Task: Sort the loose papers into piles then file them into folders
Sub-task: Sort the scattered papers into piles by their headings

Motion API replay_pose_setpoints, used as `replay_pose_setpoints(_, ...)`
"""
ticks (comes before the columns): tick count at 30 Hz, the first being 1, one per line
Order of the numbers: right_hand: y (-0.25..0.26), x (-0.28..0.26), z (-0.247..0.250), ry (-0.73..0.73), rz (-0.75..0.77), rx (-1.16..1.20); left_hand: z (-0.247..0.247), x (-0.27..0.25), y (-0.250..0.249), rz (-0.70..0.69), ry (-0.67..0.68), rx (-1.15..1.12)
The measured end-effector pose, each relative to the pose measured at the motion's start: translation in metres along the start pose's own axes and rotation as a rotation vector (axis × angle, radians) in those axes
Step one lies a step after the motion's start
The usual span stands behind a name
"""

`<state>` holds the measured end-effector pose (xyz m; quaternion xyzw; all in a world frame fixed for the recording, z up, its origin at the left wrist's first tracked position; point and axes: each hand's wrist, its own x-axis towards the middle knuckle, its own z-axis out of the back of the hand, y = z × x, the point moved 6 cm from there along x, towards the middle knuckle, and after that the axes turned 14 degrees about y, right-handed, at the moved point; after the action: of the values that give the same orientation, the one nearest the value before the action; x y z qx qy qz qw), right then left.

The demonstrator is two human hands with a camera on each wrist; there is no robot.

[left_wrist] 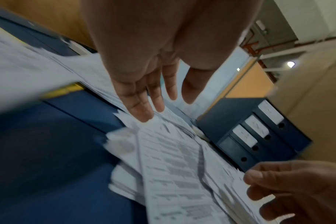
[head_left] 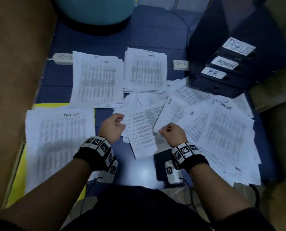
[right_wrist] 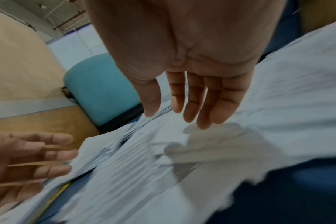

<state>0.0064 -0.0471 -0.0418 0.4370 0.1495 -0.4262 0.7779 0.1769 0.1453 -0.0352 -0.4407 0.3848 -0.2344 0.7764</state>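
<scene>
Teal stool (head_left: 95, 10), two white power strips (head_left: 63, 58) (head_left: 180, 65) on blue floor (head_left: 144, 35).

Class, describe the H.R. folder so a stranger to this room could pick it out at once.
Start at the row of dark blue folders standing at the far right of the blue floor. Three spines carry white handwritten labels. The H.R. folder is the nearest labelled one, between the ADMIN folder and an unlabelled spine.

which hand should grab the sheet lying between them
Left, probably. The left hand sits open at the edge of the sheet; the right hand, also open, hovers nearer the loose heap.
</scene>
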Motion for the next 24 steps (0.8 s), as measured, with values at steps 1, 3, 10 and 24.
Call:
replay_pose_setpoints(1, -0.016, 0.001, 0.017, -0.023, -0.03, -0.01, -0.021, 0.013, -0.006, 0.022, 0.054, 0.009)
replay_pose_setpoints(3, -0.046, 0.007, 0.044, -0.031, -0.079, -0.064, -0.06, 0.034, -0.015, 0.074, 0.133, 0.029)
replay_pose_setpoints(10, -0.101, 0.021, 0.082, 0.059, -0.136, -0.071, -0.144, 0.076, -0.039, 0.174, 0.182, 0.179)
replay_pose_setpoints(24, -0.119, 0.028, 0.096, 0.036, -0.143, 0.058, -0.088, 0.055, -0.062, 0.099, -0.053, 0.338)
